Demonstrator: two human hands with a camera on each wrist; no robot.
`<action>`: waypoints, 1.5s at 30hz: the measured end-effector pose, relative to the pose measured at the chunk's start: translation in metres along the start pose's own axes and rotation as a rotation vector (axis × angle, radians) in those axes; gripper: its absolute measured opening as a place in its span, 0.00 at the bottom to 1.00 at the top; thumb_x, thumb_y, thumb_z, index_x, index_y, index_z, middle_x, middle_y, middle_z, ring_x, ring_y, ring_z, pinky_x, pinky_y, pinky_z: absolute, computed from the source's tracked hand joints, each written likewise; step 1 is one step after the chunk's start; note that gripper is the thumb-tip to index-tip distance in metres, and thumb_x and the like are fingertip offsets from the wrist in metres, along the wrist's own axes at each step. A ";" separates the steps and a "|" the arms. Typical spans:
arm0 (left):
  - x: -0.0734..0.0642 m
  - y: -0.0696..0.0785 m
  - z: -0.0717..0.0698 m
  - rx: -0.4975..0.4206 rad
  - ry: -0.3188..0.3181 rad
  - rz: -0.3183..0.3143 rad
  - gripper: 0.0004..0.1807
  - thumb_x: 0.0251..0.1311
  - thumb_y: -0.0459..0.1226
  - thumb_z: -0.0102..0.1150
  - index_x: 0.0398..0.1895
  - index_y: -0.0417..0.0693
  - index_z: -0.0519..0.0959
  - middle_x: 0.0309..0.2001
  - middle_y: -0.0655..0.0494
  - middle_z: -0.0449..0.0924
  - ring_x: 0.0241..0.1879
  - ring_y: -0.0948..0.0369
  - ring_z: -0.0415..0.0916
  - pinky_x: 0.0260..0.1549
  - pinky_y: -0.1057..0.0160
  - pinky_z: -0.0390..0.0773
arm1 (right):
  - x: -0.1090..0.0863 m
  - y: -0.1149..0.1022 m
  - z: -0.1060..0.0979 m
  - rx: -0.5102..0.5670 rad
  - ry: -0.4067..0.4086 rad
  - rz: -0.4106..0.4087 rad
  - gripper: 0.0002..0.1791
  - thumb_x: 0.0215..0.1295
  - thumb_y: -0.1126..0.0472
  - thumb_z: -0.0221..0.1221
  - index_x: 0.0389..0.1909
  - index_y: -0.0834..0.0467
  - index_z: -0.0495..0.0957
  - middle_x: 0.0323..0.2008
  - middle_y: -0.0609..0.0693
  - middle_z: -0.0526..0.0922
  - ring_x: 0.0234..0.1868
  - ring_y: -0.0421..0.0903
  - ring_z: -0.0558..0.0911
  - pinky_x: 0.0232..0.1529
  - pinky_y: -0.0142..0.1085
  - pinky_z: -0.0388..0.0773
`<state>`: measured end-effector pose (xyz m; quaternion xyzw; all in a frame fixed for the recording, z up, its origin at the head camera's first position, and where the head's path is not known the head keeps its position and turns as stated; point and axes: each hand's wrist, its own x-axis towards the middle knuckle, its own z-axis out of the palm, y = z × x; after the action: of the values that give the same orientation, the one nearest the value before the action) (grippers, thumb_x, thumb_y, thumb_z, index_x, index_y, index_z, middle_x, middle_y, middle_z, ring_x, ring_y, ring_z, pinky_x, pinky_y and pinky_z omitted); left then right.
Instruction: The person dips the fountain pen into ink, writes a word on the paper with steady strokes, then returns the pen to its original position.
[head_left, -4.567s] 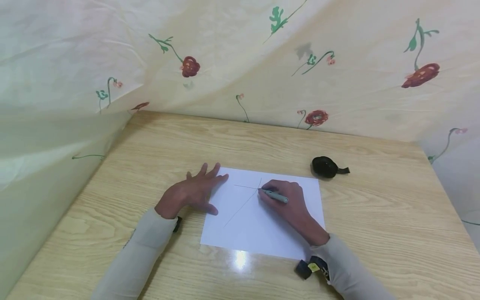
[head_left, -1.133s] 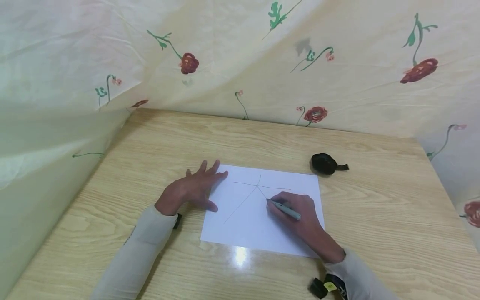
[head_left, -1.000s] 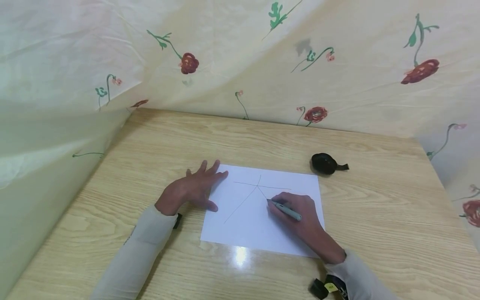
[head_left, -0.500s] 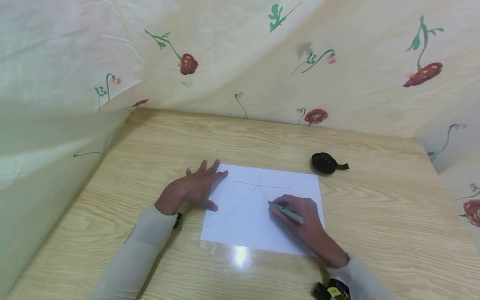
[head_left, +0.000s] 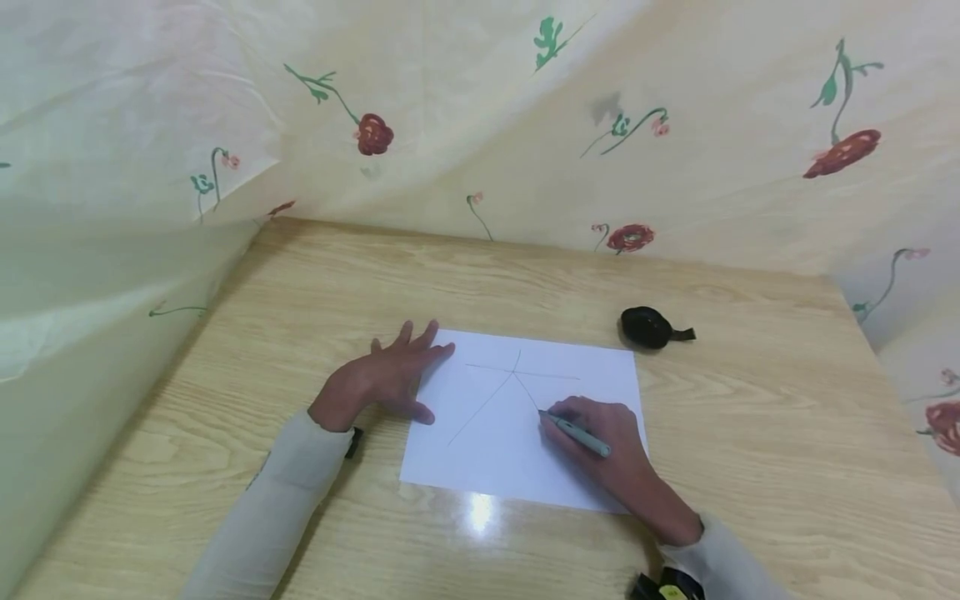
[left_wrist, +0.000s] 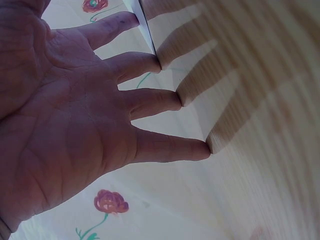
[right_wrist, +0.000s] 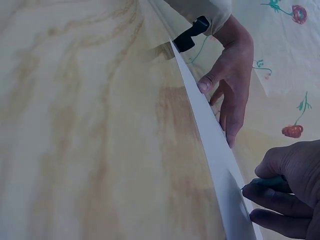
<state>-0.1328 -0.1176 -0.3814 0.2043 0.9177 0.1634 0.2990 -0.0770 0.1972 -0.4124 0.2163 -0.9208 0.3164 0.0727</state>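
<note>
A white sheet of paper lies on the wooden table, with thin dark lines that cross near its top middle. My right hand pinches a grey-green pen, its tip at the lower end of a slanting line. In the right wrist view the pen shows between thumb and fingers. My left hand is spread at the sheet's left edge, thumb and a finger on the paper. The left wrist view shows the left hand from the palm side, fingertips on the table and at the paper's edge.
A small black pan-shaped object with a short handle sits beyond the sheet's top right corner. Flowered cloth hangs behind the table and along its sides. Dark wrist cameras sit at the cuffs.
My right hand with the pen has drawn the top line out to the right, then a slanting line down and right, still slowly lengthening. My left hand has stayed in place.
</note>
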 end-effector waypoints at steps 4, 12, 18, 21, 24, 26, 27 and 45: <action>0.000 -0.001 0.002 0.001 0.001 0.004 0.59 0.51 0.49 0.76 0.81 0.53 0.48 0.80 0.44 0.28 0.76 0.39 0.22 0.63 0.24 0.37 | -0.004 0.000 0.000 -0.015 0.004 0.002 0.05 0.52 0.59 0.72 0.30 0.53 0.88 0.22 0.39 0.85 0.16 0.28 0.64 0.19 0.28 0.65; -0.001 0.000 0.004 0.006 0.009 0.003 0.59 0.51 0.49 0.76 0.81 0.54 0.48 0.80 0.45 0.28 0.76 0.39 0.22 0.63 0.24 0.37 | -0.011 -0.001 -0.001 -0.017 0.025 -0.009 0.04 0.52 0.60 0.73 0.29 0.52 0.87 0.21 0.37 0.83 0.15 0.27 0.63 0.20 0.28 0.66; -0.003 -0.001 0.005 -0.014 0.007 0.001 0.59 0.51 0.48 0.76 0.81 0.53 0.48 0.80 0.45 0.27 0.76 0.40 0.21 0.63 0.25 0.35 | -0.015 -0.001 -0.001 -0.026 0.021 -0.005 0.04 0.51 0.61 0.73 0.28 0.52 0.87 0.20 0.37 0.83 0.16 0.27 0.63 0.20 0.28 0.67; -0.003 -0.001 0.005 -0.017 0.007 0.000 0.59 0.51 0.48 0.76 0.81 0.53 0.48 0.80 0.45 0.27 0.76 0.40 0.21 0.63 0.25 0.35 | -0.016 -0.001 -0.002 -0.039 0.014 -0.007 0.05 0.51 0.61 0.73 0.28 0.53 0.87 0.21 0.38 0.84 0.17 0.27 0.65 0.21 0.28 0.68; -0.002 0.000 0.005 -0.017 0.007 -0.001 0.59 0.52 0.48 0.76 0.81 0.53 0.48 0.80 0.45 0.27 0.76 0.40 0.21 0.63 0.25 0.35 | -0.018 -0.002 -0.003 -0.041 0.001 0.001 0.05 0.51 0.61 0.73 0.29 0.53 0.87 0.23 0.40 0.85 0.18 0.28 0.67 0.22 0.28 0.69; -0.002 0.000 0.005 -0.015 0.011 0.000 0.59 0.52 0.48 0.76 0.81 0.53 0.48 0.80 0.45 0.27 0.76 0.40 0.21 0.63 0.25 0.35 | -0.019 -0.002 -0.004 -0.042 -0.004 0.006 0.05 0.51 0.61 0.73 0.29 0.53 0.87 0.24 0.40 0.85 0.18 0.28 0.66 0.22 0.28 0.69; -0.003 0.000 0.004 -0.013 0.012 -0.001 0.59 0.52 0.48 0.76 0.81 0.53 0.48 0.80 0.45 0.27 0.76 0.40 0.21 0.63 0.25 0.35 | -0.020 -0.002 -0.005 -0.040 -0.003 0.006 0.05 0.51 0.61 0.73 0.29 0.53 0.87 0.24 0.40 0.85 0.18 0.28 0.66 0.21 0.28 0.69; -0.001 0.000 0.007 -0.012 0.024 0.006 0.59 0.51 0.48 0.76 0.81 0.53 0.48 0.80 0.45 0.27 0.76 0.39 0.21 0.63 0.24 0.36 | -0.029 0.003 -0.003 -0.066 0.075 -0.066 0.05 0.49 0.60 0.73 0.28 0.52 0.87 0.17 0.33 0.78 0.19 0.26 0.68 0.22 0.27 0.72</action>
<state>-0.1276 -0.1173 -0.3863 0.2034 0.9196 0.1721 0.2887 -0.0524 0.2112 -0.4198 0.2320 -0.9198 0.2911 0.1246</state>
